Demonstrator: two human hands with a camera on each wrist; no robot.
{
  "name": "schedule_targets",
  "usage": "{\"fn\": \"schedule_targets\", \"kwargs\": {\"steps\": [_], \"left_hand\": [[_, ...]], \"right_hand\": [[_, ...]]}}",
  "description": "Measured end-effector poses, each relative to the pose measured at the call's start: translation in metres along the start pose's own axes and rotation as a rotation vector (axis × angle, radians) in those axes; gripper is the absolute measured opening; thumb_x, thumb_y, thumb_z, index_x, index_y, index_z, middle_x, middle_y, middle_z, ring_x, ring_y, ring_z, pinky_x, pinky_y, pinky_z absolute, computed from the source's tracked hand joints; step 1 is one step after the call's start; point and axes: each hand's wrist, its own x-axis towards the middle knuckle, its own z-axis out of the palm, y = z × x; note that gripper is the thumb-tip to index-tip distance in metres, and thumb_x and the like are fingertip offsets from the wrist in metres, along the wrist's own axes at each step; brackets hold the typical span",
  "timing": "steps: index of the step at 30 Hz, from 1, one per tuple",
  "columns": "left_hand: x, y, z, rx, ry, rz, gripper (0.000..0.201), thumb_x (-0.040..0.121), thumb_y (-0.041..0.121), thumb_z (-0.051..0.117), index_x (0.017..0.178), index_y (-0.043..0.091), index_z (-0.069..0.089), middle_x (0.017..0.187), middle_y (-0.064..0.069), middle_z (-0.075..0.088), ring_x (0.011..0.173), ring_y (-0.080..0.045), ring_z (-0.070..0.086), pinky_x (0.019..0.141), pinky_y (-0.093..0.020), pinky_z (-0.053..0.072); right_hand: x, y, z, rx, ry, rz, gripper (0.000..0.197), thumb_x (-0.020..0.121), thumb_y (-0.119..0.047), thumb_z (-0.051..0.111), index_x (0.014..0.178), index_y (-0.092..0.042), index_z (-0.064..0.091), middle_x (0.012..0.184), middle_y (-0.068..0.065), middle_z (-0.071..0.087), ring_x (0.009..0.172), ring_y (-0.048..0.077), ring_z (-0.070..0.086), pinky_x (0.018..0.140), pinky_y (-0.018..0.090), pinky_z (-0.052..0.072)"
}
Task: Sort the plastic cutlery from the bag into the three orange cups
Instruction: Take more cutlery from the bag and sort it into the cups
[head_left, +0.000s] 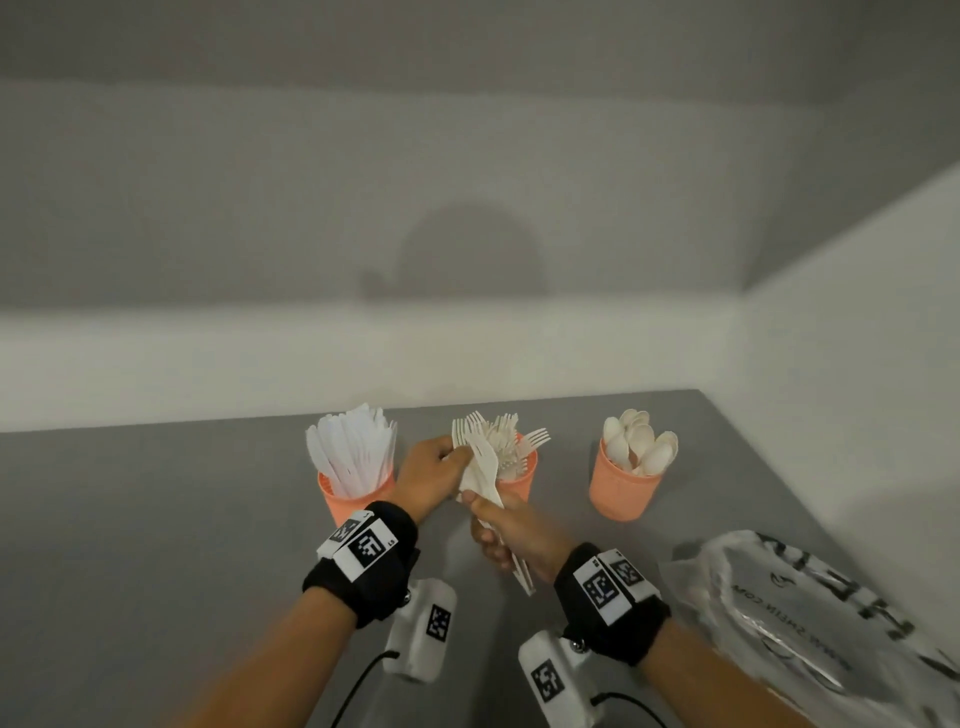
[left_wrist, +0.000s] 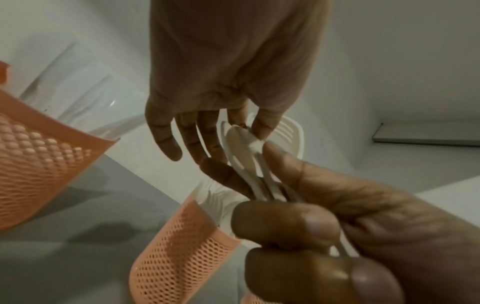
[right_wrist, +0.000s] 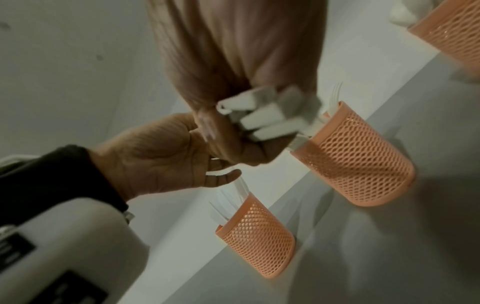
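Nearest the viewer on the grey worktop (head_left: 156, 519), to the right of the middle cup, lies the crumpled clear plastic bag (head_left: 810, 618) with black lettering. Just in front of the middle cup (head_left: 519, 480) the right hand (head_left: 511, 530) grips a bundle of white cutlery (head_left: 485, 467) by the handles, its fingers (left_wrist: 285, 224) curled round them. The left hand (head_left: 431, 475) meets the bundle at its upper end, thumb and fingers (left_wrist: 262, 125) pinching the tips of the pieces. The middle cup, orange with a mesh wall, stands just behind the hands and holds forks (head_left: 511, 441). To its left a second orange cup (head_left: 345, 501) is packed with knives (head_left: 353, 447). To its right, a little apart, a third orange cup (head_left: 621, 491) holds spoons (head_left: 641, 441). Behind the middle cup rises a plain white wall (head_left: 467, 208).
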Motion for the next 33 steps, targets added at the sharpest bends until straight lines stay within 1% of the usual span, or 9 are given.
{"fn": "schedule_targets", "kwargs": {"steps": [6, 8, 10, 14, 18, 21, 25, 30, 33], "left_hand": [[-0.001, 0.029, 0.005, -0.254, 0.221, 0.072, 0.021, 0.094, 0.008, 0.038, 0.098, 0.005, 0.058, 0.092, -0.009, 0.065, 0.087, -0.019, 0.058, 0.072, -0.025, 0.044], [-0.005, 0.042, 0.001, -0.444, 0.294, 0.142, 0.022, 0.098, 0.011, 0.034, 0.106, 0.008, 0.053, 0.082, -0.008, 0.067, 0.078, -0.011, 0.065, 0.071, -0.017, 0.051], [-0.005, 0.051, 0.000, -0.539, 0.348, 0.196, 0.021, 0.100, 0.014, 0.032, 0.108, 0.010, 0.051, 0.067, -0.005, 0.061, 0.060, -0.006, 0.065, 0.061, -0.014, 0.053], [-0.008, 0.051, 0.015, -0.432, 0.315, 0.129, 0.019, 0.099, 0.011, 0.035, 0.089, 0.017, 0.050, 0.058, 0.000, 0.040, 0.041, -0.004, 0.042, 0.045, -0.019, 0.039], [-0.026, 0.040, 0.056, -0.390, 0.091, -0.045, 0.030, 0.095, 0.022, 0.048, 0.065, 0.014, 0.049, 0.050, 0.005, 0.046, 0.035, 0.001, 0.039, 0.046, -0.020, 0.032], [-0.035, 0.040, 0.085, -0.391, 0.001, -0.052, 0.027, 0.087, 0.035, 0.060, 0.091, 0.009, 0.067, 0.073, 0.000, 0.067, 0.063, -0.010, 0.062, 0.061, -0.023, 0.048], [-0.025, 0.043, 0.101, -0.304, 0.099, -0.086, 0.032, 0.091, 0.026, 0.054, 0.109, 0.001, 0.059, 0.091, -0.014, 0.067, 0.086, -0.027, 0.065, 0.077, -0.036, 0.052], [-0.025, 0.045, 0.087, -0.406, 0.181, -0.077, 0.022, 0.099, 0.022, 0.033, 0.098, 0.006, 0.048, 0.065, -0.002, 0.052, 0.052, -0.015, 0.047, 0.050, -0.026, 0.042], [-0.029, 0.054, 0.072, -0.562, 0.248, -0.009, 0.023, 0.101, 0.021, 0.033, 0.089, 0.007, 0.046, 0.058, -0.005, 0.043, 0.038, -0.007, 0.046, 0.038, -0.016, 0.040]], "right_hand": [[-0.015, 0.006, -0.012, -0.083, 0.168, -0.038, 0.017, 0.098, -0.032, 0.042, 0.108, -0.022, 0.052, 0.051, -0.007, 0.034, 0.031, 0.000, 0.028, 0.033, 0.014, 0.023], [-0.016, 0.009, -0.021, -0.181, 0.326, -0.106, 0.010, 0.097, -0.028, 0.044, 0.102, -0.026, 0.053, 0.054, -0.010, 0.044, 0.042, 0.002, 0.040, 0.040, 0.016, 0.031], [-0.018, 0.009, -0.031, -0.307, 0.476, -0.152, 0.012, 0.095, -0.025, 0.045, 0.099, -0.020, 0.055, 0.071, -0.007, 0.055, 0.066, 0.013, 0.052, 0.060, 0.023, 0.039], [-0.030, 0.002, -0.041, -0.375, 0.726, -0.244, 0.017, 0.093, -0.030, 0.048, 0.090, -0.012, 0.048, 0.067, -0.005, 0.053, 0.065, 0.016, 0.052, 0.067, 0.032, 0.042], [-0.035, -0.005, -0.042, -0.572, 0.839, -0.367, 0.023, 0.091, -0.020, 0.048, 0.111, -0.009, 0.049, 0.066, -0.008, 0.048, 0.068, 0.020, 0.055, 0.066, 0.033, 0.044], [-0.041, -0.006, -0.038, -0.585, 0.791, -0.368, 0.030, 0.093, -0.019, 0.045, 0.121, -0.010, 0.042, 0.080, -0.002, 0.056, 0.080, 0.023, 0.062, 0.071, 0.036, 0.049], [-0.047, -0.004, -0.038, -0.568, 0.730, -0.370, 0.035, 0.094, -0.023, 0.046, 0.126, -0.011, 0.039, 0.098, 0.004, 0.063, 0.089, 0.024, 0.063, 0.073, 0.032, 0.047], [-0.048, 0.003, -0.051, -0.533, 0.636, -0.314, 0.050, 0.081, -0.047, 0.062, 0.120, -0.023, 0.043, 0.098, -0.006, 0.060, 0.087, 0.016, 0.060, 0.075, 0.031, 0.050], [-0.050, 0.009, -0.056, -0.464, 0.589, -0.338, 0.050, 0.080, -0.066, 0.045, 0.110, -0.027, 0.051, 0.089, -0.007, 0.061, 0.085, 0.014, 0.060, 0.077, 0.029, 0.048]]}}
